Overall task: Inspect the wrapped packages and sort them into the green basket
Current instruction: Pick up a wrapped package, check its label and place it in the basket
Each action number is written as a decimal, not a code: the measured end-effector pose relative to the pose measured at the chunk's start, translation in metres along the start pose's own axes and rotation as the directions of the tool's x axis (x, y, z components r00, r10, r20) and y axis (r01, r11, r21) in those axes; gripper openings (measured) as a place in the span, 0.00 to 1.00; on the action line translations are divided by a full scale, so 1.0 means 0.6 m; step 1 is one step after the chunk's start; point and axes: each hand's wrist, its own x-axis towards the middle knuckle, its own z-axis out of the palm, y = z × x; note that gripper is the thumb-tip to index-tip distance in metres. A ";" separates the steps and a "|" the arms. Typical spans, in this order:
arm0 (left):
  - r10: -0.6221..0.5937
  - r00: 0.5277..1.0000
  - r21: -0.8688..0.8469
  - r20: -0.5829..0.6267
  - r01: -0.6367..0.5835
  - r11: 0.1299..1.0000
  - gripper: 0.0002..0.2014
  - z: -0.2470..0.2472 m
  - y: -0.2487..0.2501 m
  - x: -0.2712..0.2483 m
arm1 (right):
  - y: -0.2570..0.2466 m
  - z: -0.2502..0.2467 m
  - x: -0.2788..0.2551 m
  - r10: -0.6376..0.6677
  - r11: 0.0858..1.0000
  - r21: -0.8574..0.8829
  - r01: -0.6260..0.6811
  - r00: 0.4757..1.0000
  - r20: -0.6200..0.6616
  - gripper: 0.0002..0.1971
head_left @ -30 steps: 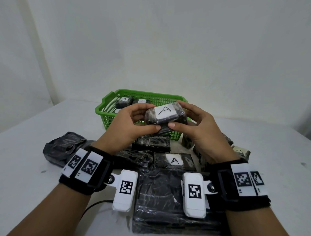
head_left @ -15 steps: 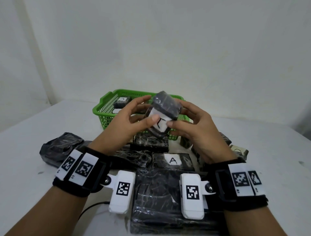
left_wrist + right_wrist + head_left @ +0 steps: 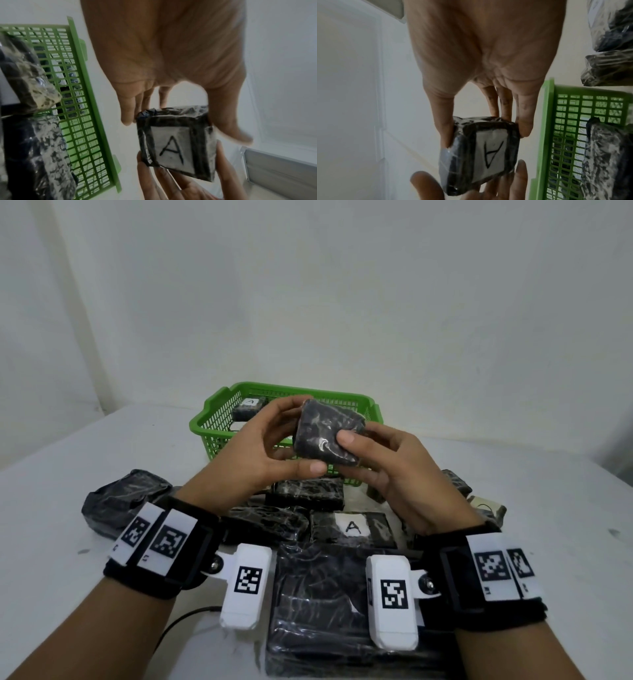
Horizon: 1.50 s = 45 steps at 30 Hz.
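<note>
Both hands hold a small black wrapped package (image 3: 327, 433) up in front of the green basket (image 3: 219, 419). My left hand (image 3: 274, 450) grips it with the thumb beneath and the fingers at its top left. My right hand (image 3: 383, 460) pinches its right side, thumb on the near face. The head view shows only the package's plain black back. The left wrist view shows the package's far face (image 3: 175, 147) with a white label marked "A". The right wrist view shows the same label side (image 3: 479, 152). A labelled package (image 3: 250, 405) lies in the basket.
Several more black wrapped packages lie on the white table: a large flat one (image 3: 325, 611) between my wrists, one labelled "A" (image 3: 352, 529), a crumpled one (image 3: 123, 498) at left, others at right (image 3: 486, 508). A black cable (image 3: 178, 621) runs near my left forearm. A wall stands behind the basket.
The package has been turned over in both hands: its "A" label faced up, then tipped toward me, and now faces away. The hands have risen slightly toward the basket.
</note>
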 end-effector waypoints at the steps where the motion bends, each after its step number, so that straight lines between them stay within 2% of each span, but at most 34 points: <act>1: -0.031 0.999 0.000 0.024 0.031 1.000 0.48 -0.002 0.001 -0.001 | 0.001 -0.002 0.001 -0.019 1.000 -0.017 0.018 1.000 -0.018 0.36; 2: -0.053 0.998 0.007 0.032 0.053 0.999 0.49 -0.002 0.002 -0.001 | 0.003 -0.004 0.003 -0.033 0.999 -0.037 0.032 0.999 -0.029 0.39; 4: -0.051 0.999 0.026 -0.004 0.051 0.998 0.46 -0.001 0.004 -0.001 | 0.003 -0.003 0.002 -0.035 0.998 -0.059 0.034 0.999 -0.021 0.42; 7: -0.021 0.998 0.022 -0.057 0.023 0.999 0.42 0.002 0.007 -0.001 | 0.004 0.002 0.000 -0.021 0.999 -0.046 0.022 1.000 0.013 0.33; 9: -0.030 0.999 0.009 -0.037 0.031 0.999 0.42 0.001 0.007 -0.002 | 0.004 0.003 0.001 -0.040 0.998 -0.041 0.041 0.999 0.004 0.27; 12: -0.046 0.999 -0.025 -0.005 0.046 0.999 0.42 0.002 0.007 -0.003 | 0.004 0.001 0.002 -0.081 0.996 -0.048 0.081 0.997 -0.005 0.27; 15: -0.017 0.997 -0.036 -0.075 0.014 0.999 0.43 0.000 0.007 0.000 | 0.003 0.000 -0.001 -0.079 0.995 -0.051 0.081 0.996 0.043 0.28; 18: -0.037 0.999 -0.068 -0.022 0.036 0.997 0.45 -0.006 0.006 -0.001 | -0.002 0.000 -0.006 -0.100 0.988 -0.111 0.106 0.993 0.061 0.30; 20: -0.045 0.999 -0.053 0.001 0.046 0.998 0.44 -0.008 0.008 -0.002 | -0.004 0.000 -0.007 -0.114 0.983 -0.138 0.119 0.993 0.041 0.34; 23: -0.007 0.998 -0.021 -0.055 0.006 1.000 0.42 -0.005 0.012 -0.003 | -0.004 0.003 -0.006 -0.085 0.984 -0.152 0.091 0.995 0.050 0.44; 25: 0.008 0.997 -0.021 -0.074 -0.010 1.000 0.43 -0.004 0.012 -0.003 | -0.001 0.004 -0.005 -0.025 0.994 -0.107 0.031 0.998 0.061 0.47; 28: 0.008 1.000 0.011 -0.021 -0.007 1.000 0.47 -0.003 0.010 -0.003 | -0.007 0.008 -0.007 0.053 0.998 -0.034 -0.051 0.997 0.057 0.34; 32: -0.022 0.997 0.000 0.074 0.022 1.000 0.50 0.000 0.009 -0.005 | -0.004 0.003 -0.004 0.018 0.999 -0.047 -0.020 0.999 -0.051 0.25; 36: -0.001 0.996 0.096 -0.094 0.010 0.995 0.37 0.005 0.018 -0.004 | -0.004 0.000 -0.007 -0.076 0.989 -0.134 0.069 0.996 -0.047 0.30; 38: 0.035 0.989 0.098 -0.143 -0.021 0.995 0.35 0.004 0.015 0.000 | -0.005 -0.001 -0.008 -0.112 0.985 -0.136 0.108 0.993 -0.027 0.33; 40: 0.075 0.987 0.052 -0.145 -0.068 0.996 0.33 0.004 0.011 0.001 | -0.004 0.001 -0.007 -0.093 0.990 -0.105 0.090 0.996 -0.019 0.34; 42: 0.100 0.988 0.009 -0.118 -0.100 0.995 0.33 0.003 0.008 0.001 | -0.006 0.004 -0.007 -0.019 0.998 -0.053 0.019 1.000 -0.009 0.34; 45: 0.125 0.990 0.019 -0.069 -0.124 0.992 0.33 0.004 0.005 0.001 | -0.007 0.007 -0.009 0.063 0.998 -0.026 -0.062 0.997 0.042 0.33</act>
